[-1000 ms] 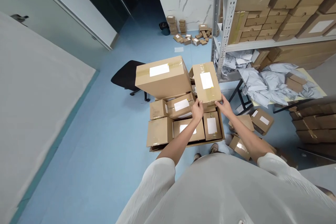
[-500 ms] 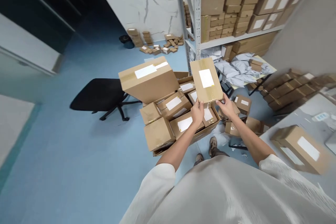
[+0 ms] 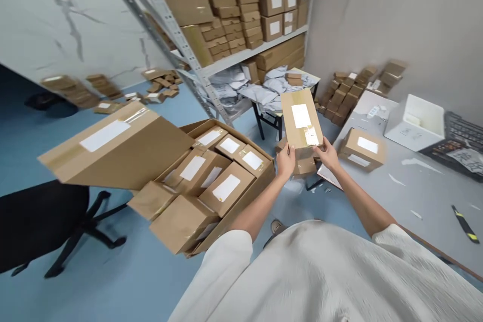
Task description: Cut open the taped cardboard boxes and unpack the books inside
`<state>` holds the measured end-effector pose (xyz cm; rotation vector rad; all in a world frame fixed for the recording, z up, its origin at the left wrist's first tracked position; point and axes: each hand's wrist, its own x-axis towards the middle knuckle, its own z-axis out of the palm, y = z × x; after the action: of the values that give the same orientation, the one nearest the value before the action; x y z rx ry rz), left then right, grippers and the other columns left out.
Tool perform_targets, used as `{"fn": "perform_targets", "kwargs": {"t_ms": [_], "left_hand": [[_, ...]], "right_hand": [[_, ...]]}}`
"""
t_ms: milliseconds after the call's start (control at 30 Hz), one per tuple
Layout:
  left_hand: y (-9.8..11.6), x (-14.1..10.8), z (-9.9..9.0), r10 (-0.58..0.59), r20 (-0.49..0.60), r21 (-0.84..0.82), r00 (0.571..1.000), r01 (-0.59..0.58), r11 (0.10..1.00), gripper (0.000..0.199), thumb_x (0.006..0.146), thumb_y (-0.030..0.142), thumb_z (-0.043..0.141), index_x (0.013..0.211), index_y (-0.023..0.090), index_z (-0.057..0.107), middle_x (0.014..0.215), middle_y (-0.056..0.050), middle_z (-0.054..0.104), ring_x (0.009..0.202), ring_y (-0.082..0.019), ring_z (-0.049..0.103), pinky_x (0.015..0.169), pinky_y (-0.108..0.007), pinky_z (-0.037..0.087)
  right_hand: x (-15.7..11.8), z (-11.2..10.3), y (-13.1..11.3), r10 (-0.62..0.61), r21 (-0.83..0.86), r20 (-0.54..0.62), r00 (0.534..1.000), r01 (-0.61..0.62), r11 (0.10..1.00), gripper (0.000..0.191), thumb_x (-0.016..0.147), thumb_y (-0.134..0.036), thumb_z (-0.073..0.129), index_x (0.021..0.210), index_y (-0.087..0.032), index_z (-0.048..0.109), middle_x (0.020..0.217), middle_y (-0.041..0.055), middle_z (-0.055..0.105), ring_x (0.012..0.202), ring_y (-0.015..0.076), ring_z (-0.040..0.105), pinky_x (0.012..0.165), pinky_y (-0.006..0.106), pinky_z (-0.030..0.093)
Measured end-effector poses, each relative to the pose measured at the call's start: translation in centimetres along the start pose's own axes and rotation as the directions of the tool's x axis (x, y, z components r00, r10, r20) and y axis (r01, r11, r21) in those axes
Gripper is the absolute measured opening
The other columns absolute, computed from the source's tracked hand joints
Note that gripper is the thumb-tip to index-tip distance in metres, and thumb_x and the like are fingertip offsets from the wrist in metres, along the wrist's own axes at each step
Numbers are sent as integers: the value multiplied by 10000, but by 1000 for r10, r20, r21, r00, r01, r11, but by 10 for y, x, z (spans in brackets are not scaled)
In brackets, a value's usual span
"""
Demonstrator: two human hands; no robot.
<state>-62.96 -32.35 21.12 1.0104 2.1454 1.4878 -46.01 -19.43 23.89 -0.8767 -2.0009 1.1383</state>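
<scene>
Evenly, our two hands hold a taped cardboard box [image 3: 302, 118] up at its near end, out in front of us. Our left hand [image 3: 286, 162] is partly closed on the near left corner, thumb up against the edge; our right hand [image 3: 327, 155] grips the near right corner in much the same way, its fingers partly hidden. The box has a white label on top and a second white patch nearer us, and it tips a little toward us.

Below it, more boxes [image 3: 304, 167] lie near the floor. Left of our hands, well apart from the held box, is a big open carton [image 3: 252, 181] packed with smaller labelled boxes [image 3: 226, 187]. A long box [image 3: 124, 151] leans up at its far left side, over by a black chair [image 3: 41, 226].

On our right, the grey tabletop [image 3: 381, 196] carries a labelled box [image 3: 363, 149], a white tub [image 3: 415, 123] and a black and yellow cutter [image 3: 464, 224]. Farther off, a metal rack [image 3: 241, 55] holds rows of boxes, with grey bags [image 3: 271, 93] on a small table beside it and stacked boxes [image 3: 345, 93] along the wall.
</scene>
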Motion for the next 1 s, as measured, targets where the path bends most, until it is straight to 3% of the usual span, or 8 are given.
{"fn": "perform_targets", "kwargs": {"t_ms": [200, 367, 633, 867, 1000], "left_hand": [[29, -21, 104, 3, 159, 77, 987, -16, 997, 458, 1102, 466, 554, 1431, 223, 760, 1334, -158, 814, 1273, -371, 750, 1108, -463, 559], [45, -38, 174, 0, 271, 115, 963, -32, 993, 399, 1094, 423, 553, 1350, 241, 798, 1214, -136, 851, 1167, -364, 776, 1044, -456, 581], [73, -59, 253, 1, 374, 123, 927, -50, 991, 395, 1074, 357, 572, 1377, 224, 787, 1238, -121, 847, 1146, -346, 783, 1028, -428, 583], [92, -50, 315, 105, 542, 10, 834, -131, 991, 415, 1086, 368, 527, 1393, 210, 756, 1305, -117, 829, 1148, -310, 776, 1047, -418, 581], [99, -34, 340, 98, 633, 8, 768, -133, 991, 415, 1093, 355, 493, 1384, 203, 747, 1280, -123, 827, 1172, -308, 760, 1079, -439, 573]], "right_hand": [[-51, -94, 55, 159, -7, -161, 974, -162, 987, 665, 891, -505, 723, 1503, -258, 644, 1375, 109, 775, 1199, 353, 724, 1066, 541, 608], [-81, -152, 100, 221, 15, -177, 959, -222, 975, 670, 870, -524, 718, 1469, -234, 637, 1325, 124, 778, 1140, 332, 713, 1035, 521, 613], [-111, -222, 138, 333, 66, -233, 914, -326, 943, 647, 843, -492, 705, 1432, -237, 622, 1300, 129, 767, 1110, 331, 711, 1019, 509, 607], [-129, -266, 163, 357, 57, -373, 856, -363, 930, 622, 877, -508, 700, 1434, -251, 599, 1373, 135, 749, 1200, 333, 711, 1062, 512, 585], [-128, -278, 173, 361, 48, -414, 836, -376, 926, 635, 883, -505, 700, 1458, -264, 581, 1425, 134, 723, 1273, 353, 684, 1120, 568, 549]]}}
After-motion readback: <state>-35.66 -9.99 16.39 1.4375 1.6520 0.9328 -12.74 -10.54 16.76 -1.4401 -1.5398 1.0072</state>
